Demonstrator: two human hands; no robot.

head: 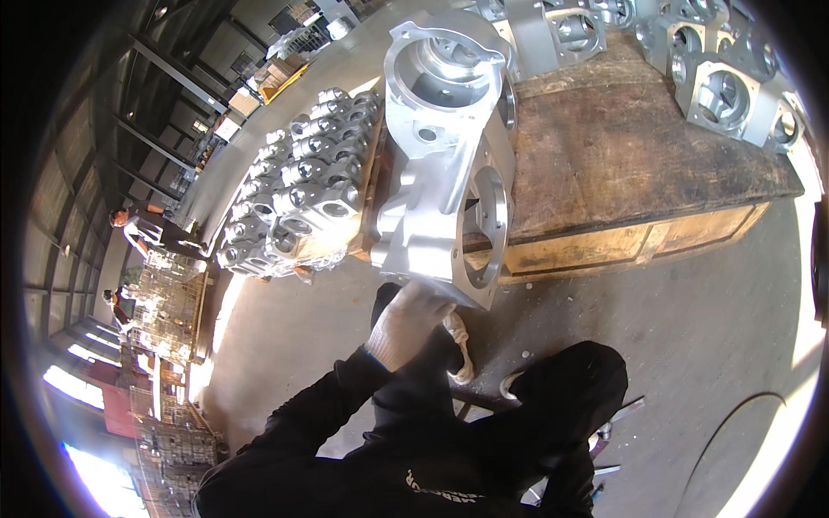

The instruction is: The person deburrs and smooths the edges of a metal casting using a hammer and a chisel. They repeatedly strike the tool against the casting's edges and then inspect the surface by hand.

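A large silver metal casting [427, 226] with round machined openings stands before me, overhanging the near left edge of the wooden crate. My left hand [408, 324], in a white knit glove, is at the casting's near lower end and appears to grip it. Its fingertips are partly hidden by the metal. My right hand is out of view. Only the dark right sleeve [570, 479] shows at the bottom edge, beside partly hidden tools [605, 434] on the floor.
More castings [719, 97] stand on the wooden crate [622, 149]. Several smaller castings [304, 171] fill a pallet to the left. A hose or cable [712, 427] curves across the floor at right. Two people work near wire-mesh cages [168, 304] at far left.
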